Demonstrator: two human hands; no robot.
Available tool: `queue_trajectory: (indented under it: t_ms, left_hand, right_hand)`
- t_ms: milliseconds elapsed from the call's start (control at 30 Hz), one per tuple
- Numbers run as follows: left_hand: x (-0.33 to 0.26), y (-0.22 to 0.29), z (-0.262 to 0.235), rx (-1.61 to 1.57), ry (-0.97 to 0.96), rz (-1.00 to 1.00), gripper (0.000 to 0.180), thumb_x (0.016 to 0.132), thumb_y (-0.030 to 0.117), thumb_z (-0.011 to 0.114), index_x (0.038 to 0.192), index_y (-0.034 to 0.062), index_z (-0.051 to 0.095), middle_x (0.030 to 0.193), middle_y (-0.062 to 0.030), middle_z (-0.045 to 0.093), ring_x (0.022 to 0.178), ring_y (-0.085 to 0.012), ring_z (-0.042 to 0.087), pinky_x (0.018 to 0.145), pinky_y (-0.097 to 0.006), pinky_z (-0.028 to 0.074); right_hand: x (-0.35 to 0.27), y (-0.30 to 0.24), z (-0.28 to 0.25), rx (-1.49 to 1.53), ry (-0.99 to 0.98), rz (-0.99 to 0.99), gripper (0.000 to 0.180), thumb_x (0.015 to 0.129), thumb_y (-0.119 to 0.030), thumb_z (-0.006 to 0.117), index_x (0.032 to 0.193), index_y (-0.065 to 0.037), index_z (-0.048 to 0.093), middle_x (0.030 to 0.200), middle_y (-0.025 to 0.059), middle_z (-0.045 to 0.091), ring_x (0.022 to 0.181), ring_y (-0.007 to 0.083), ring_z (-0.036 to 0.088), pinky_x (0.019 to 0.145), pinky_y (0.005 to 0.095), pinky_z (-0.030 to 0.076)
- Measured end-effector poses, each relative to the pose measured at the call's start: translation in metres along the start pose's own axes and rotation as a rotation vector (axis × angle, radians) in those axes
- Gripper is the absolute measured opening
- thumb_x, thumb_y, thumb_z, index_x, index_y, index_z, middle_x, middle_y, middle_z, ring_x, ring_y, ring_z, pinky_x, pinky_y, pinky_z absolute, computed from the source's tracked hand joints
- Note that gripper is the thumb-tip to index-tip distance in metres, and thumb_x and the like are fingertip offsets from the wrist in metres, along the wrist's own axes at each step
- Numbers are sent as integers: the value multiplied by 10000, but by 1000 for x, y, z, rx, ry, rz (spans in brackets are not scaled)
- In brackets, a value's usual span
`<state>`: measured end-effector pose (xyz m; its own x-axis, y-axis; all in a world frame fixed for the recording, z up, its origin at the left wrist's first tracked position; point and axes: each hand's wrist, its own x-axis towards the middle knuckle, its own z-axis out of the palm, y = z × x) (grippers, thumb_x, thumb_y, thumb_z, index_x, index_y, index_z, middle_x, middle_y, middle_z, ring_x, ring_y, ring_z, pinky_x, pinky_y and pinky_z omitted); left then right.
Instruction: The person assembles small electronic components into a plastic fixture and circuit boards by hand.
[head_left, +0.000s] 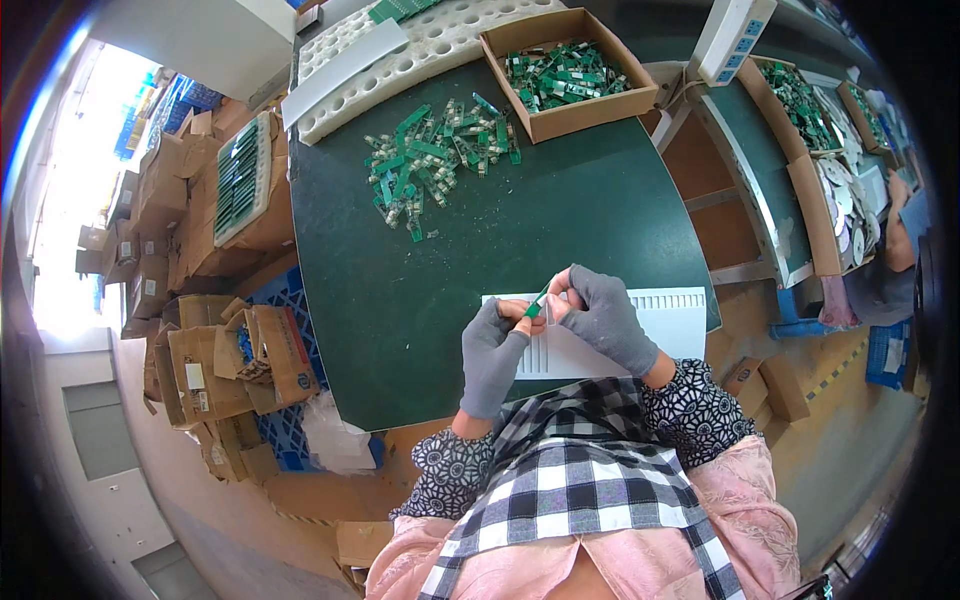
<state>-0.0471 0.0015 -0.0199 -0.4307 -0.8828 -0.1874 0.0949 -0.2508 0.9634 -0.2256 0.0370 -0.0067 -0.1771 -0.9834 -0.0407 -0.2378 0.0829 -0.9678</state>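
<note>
My left hand (490, 350), in a grey fingerless glove, pinches a small green circuit board (532, 311) between thumb and fingertips. Close beside it, my right hand (600, 312), gloved the same way, has its fingers closed at the board's upper end. A thin pale sliver shows at those fingertips, too small to name. Both hands are above a white slotted tray (670, 322) at the table's near edge. Farther off on the dark green table (400, 310) lies a loose heap of green circuit boards (430, 160) with clear and metallic parts.
A cardboard box (570, 122) full of similar boards stands at the far right of the table, next to a white foam tray (440, 45) with round holes. Cartons (210, 370) are stacked at left. A co-worker's arm (897, 235) shows at far right, beside another bench.
</note>
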Motion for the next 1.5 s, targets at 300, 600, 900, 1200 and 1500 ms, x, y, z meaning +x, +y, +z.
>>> queue_trajectory:
  t_ms: [300,600,900,1200,1500]
  left_hand:
    - [2,1,-2,36,-19,-35,63,933,17,570,949,-43,580,1034,-125,644,934,-171,662,878,-287,524]
    - [0,3,-4,-18,-26,-25,75,932,28,593,953,-42,576,997,-121,654,906,-167,662,868,-298,536]
    - [-6,4,-1,-52,-46,30,107,982,67,548,992,-32,587,995,-93,634,939,-157,645,865,-283,538]
    - [-2,2,1,-64,-15,68,113,990,57,534,982,-43,588,980,-97,632,919,-162,650,844,-282,545]
    - [-5,6,-1,-91,-40,57,130,989,78,537,982,-34,602,959,-86,647,903,-142,636,855,-271,521]
  right_hand:
    - [2,2,0,-23,3,-1,102,867,-123,683,919,-43,646,568,-14,456,521,62,392,491,262,337]
    - [9,-14,-9,90,28,59,163,886,-156,690,918,-9,626,639,15,518,497,54,452,465,246,383]
    - [93,-62,-89,448,75,-31,158,915,-187,675,877,-42,627,605,-46,509,475,15,466,438,184,348]
    - [168,-30,-10,-654,129,-392,301,885,-246,656,1058,-8,599,749,151,687,724,320,698,627,417,534]
    - [177,-6,-1,-853,73,-297,207,833,-231,638,854,-25,644,757,204,677,735,361,685,667,453,542]
